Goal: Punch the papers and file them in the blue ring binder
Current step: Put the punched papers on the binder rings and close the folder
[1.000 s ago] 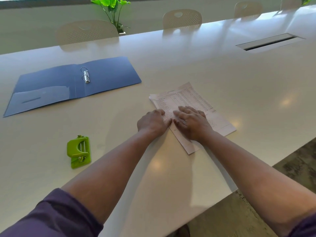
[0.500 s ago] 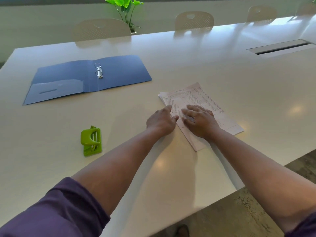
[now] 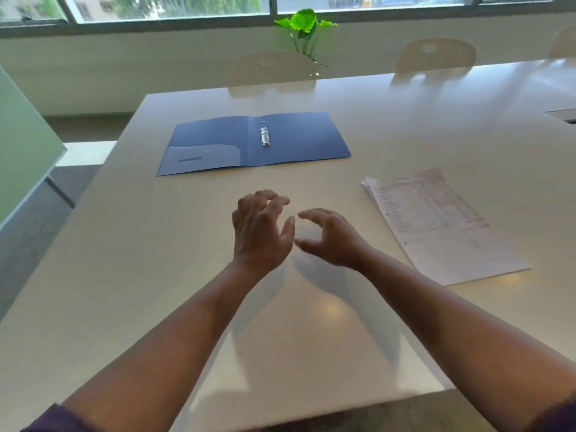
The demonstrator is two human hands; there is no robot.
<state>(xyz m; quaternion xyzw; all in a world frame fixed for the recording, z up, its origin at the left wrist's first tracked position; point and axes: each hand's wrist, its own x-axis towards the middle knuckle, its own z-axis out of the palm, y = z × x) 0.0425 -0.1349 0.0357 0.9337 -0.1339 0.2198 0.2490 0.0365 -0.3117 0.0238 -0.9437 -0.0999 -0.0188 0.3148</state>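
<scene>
Two bare hands, the left hand (image 3: 260, 230) and right hand (image 3: 332, 238), hover empty with loosely curled fingers over the pale counter (image 3: 124, 275), between the open blue ring binder (image 3: 299, 137) and the stack of printed white papers (image 3: 436, 226) lying well apart to the right, which should be squared before punching.

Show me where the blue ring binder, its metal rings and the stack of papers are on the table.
blue ring binder (image 3: 299, 135): head view, on its open right cover.
metal rings (image 3: 265, 136): head view, on the silver ring mechanism at the spine.
stack of papers (image 3: 436, 222): head view, on the middle of the top printed sheet.
</scene>
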